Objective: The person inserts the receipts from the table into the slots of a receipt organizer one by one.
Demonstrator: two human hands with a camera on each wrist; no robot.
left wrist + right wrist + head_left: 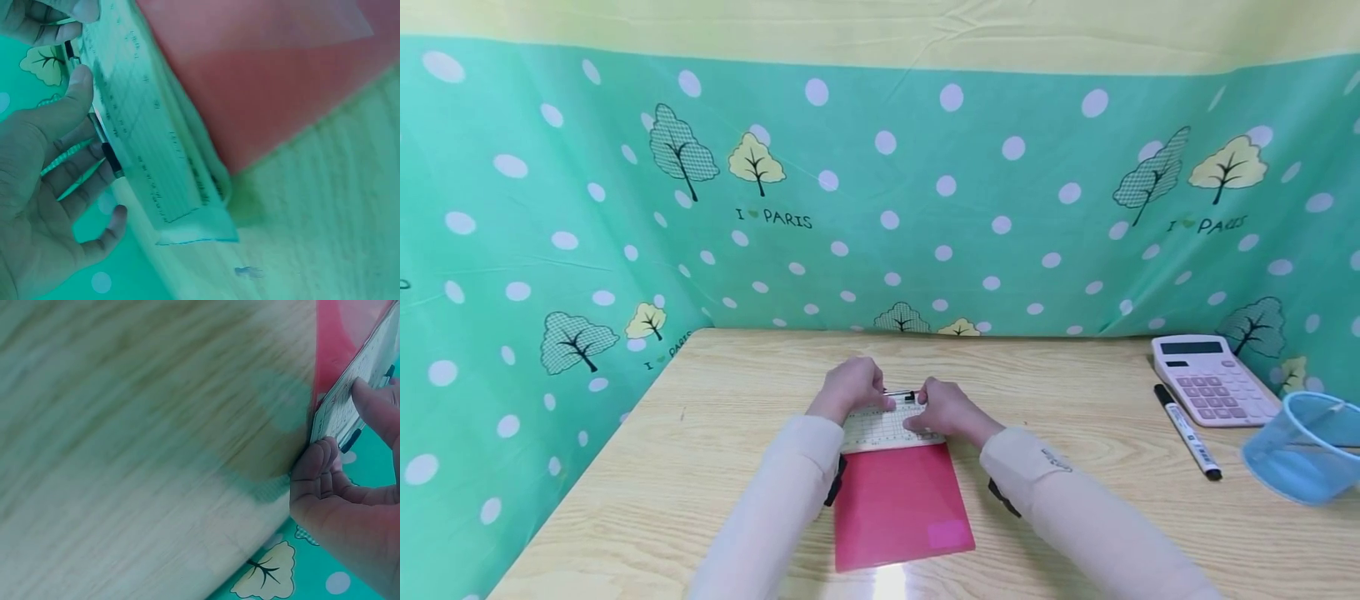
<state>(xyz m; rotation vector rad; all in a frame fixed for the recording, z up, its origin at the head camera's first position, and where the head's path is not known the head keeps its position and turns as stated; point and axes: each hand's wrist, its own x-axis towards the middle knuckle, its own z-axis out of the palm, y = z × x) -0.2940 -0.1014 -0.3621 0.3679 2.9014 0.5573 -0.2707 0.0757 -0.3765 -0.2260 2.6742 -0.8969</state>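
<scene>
A stack of printed sheets with a grid (874, 432) spans the far end of a pink folder (898, 500). Along the stack's far edge runs a thin metal bar with black ends (108, 150), perhaps a clip. My left hand (856, 390) pinches this far edge, thumb at the sheets and fingers behind the bar. My right hand (951, 410) holds the stack's right part; in the right wrist view its thumb (375, 407) lies on the top sheet and its other fingers curl at the edge. The left wrist view shows several layers at the stack's side.
To the right on the wooden table (1075, 375) are a pink calculator (1217, 387), a black-capped marker (1187, 433) and a blue mesh cup (1300, 458) holding something thin. A green dotted cloth (917, 208) hangs behind the table and along its left side.
</scene>
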